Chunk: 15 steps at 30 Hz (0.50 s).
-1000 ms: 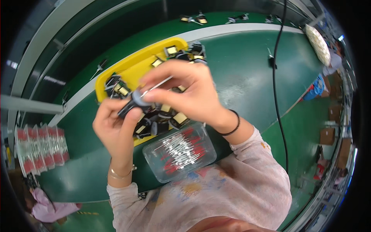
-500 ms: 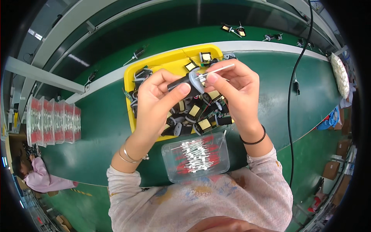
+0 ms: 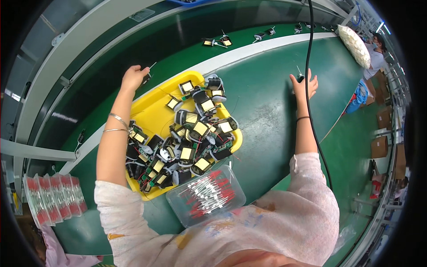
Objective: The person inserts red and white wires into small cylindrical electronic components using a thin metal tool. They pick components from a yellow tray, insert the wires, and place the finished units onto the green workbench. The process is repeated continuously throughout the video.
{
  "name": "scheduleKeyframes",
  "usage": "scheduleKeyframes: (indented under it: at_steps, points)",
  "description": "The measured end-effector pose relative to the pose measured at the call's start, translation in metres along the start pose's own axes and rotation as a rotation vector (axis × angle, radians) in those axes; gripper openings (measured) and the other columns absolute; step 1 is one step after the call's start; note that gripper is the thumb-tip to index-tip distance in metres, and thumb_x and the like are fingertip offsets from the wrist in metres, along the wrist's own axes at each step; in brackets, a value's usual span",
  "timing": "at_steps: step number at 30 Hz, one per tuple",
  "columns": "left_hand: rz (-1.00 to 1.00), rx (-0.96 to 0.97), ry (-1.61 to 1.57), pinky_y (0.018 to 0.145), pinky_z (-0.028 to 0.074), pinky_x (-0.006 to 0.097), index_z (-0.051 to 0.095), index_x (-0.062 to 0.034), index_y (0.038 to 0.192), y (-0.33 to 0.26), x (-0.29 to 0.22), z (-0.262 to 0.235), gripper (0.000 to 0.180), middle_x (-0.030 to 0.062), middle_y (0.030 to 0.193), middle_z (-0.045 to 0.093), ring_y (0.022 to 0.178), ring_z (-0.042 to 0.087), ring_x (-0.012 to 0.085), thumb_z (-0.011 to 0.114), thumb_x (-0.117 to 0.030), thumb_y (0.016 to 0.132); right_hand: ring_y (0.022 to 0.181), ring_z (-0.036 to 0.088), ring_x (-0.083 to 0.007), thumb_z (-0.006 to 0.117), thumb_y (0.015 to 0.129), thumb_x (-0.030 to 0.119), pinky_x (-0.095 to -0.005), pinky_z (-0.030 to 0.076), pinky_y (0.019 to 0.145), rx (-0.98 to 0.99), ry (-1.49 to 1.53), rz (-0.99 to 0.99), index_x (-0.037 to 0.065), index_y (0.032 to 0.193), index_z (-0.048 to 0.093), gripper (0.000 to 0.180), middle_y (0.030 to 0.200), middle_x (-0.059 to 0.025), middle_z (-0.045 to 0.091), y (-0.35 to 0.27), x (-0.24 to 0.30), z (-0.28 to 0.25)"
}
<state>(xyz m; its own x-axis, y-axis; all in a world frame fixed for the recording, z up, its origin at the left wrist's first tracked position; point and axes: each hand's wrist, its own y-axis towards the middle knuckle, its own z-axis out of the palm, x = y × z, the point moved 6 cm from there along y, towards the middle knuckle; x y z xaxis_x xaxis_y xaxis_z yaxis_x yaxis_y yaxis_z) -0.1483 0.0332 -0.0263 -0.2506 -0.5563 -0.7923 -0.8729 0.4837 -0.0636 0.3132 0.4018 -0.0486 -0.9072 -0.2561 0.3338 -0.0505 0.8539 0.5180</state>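
My left hand (image 3: 133, 76) reaches past the far rim of the yellow tray (image 3: 153, 113) and is closed on a small black component with a thin lead (image 3: 147, 76), down at the dark conveyor belt (image 3: 178, 40). My right hand (image 3: 305, 85) is stretched far right over the green table (image 3: 271, 115), fingers spread, fingertips at a small dark part (image 3: 300, 78) next to a black cable (image 3: 311, 66). The tray holds several black coil parts with yellow tape (image 3: 195, 131). A clear box of red-tipped wire pieces (image 3: 207, 193) lies near my chest.
Small components (image 3: 215, 42) ride on the belt farther back. A row of clear boxes with red parts (image 3: 53, 196) stands at the left. At the far right are a white sack (image 3: 353, 42), another person (image 3: 376, 49) and cardboard boxes (image 3: 380, 144) on the floor.
My hands were together over the tray working on one component. They have split apart: the left went out to the belt with the part, the right swung far right onto the table.
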Motion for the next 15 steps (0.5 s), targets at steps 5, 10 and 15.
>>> scheduleKeyframes:
  at_steps: [5, 10, 15]
  points:
    - [0.274, -0.041, 0.136, 0.093, 0.038, 0.031, 0.049, -0.0021, 0.12, -0.042, -0.034, -0.027, 0.054, 0.0162, 0.121, 0.051, 0.113, 0.049, 0.0238, 0.064, -0.03, 0.077, 0.092, 0.058, -0.0267, 0.067, 0.071, 0.04, -0.038, 0.045, 0.078, 0.226, 0.077, 0.049, 0.015, 0.102, 0.062, 0.041, 0.097, -0.0112, 0.062, 0.023, -0.013, 0.006]
    - [0.48, 0.108, -0.015, 0.089, 0.04, 0.033, 0.056, -0.0052, 0.108, -0.138, -0.096, -0.036, 0.034, 0.0121, 0.111, 0.058, 0.107, 0.052, 0.0235, 0.061, -0.021, 0.078, 0.09, 0.057, -0.0137, 0.049, 0.089, 0.02, -0.0236, 0.044, 0.077, 0.802, 1.294, -0.087, -0.001, 0.111, 0.055, 0.03, 0.103, -0.0095, 0.06, -0.046, 0.127, -0.04]
    - [0.659, 0.028, 0.02, 0.084, 0.041, 0.035, 0.058, -0.0082, 0.102, -0.239, -0.13, -0.05, 0.033, 0.0116, 0.099, 0.059, 0.095, 0.054, 0.0273, 0.066, -0.022, 0.073, 0.09, 0.059, -0.0174, 0.049, 0.089, 0.016, -0.0271, 0.047, 0.079, 1.596, 1.789, -0.253, 0.001, 0.116, 0.05, 0.031, 0.11, -0.0105, 0.056, -0.168, 0.252, -0.137]
